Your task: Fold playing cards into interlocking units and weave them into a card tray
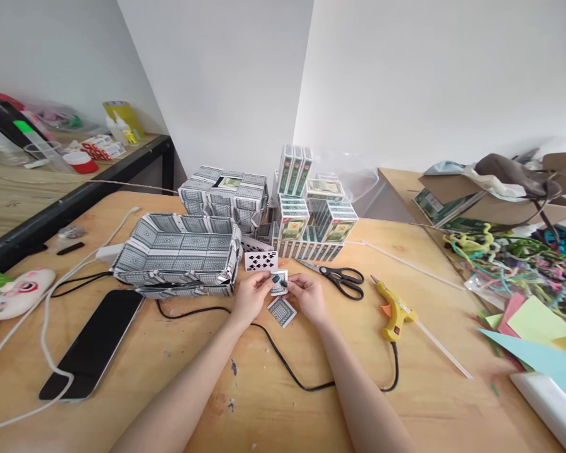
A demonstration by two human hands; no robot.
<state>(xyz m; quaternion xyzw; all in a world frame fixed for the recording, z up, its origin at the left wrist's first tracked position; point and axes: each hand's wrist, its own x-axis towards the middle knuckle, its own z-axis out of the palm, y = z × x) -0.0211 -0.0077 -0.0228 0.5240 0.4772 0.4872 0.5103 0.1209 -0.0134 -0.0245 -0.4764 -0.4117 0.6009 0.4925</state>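
Between my left hand (255,292) and my right hand (310,297) is a small patterned playing card (278,286), pinched at both sides by thumbs and fingers. Just below it another card (282,312) lies back up on the table. Behind the hands stands a spades card (260,260), face toward me. To the left sits an open tray built from playing cards (179,251), with a box made of cards (224,195) behind it. Black-handled scissors (344,280) and a yellow glue gun (396,311) lie right of my hands.
Boxed card decks (295,217) are stacked at the back middle. A black phone (94,343) and white cables lie at left. The glue gun's black cord (287,362) crosses under my forearms. Coloured paper (538,333) and pipe cleaners (514,270) cover the right side.
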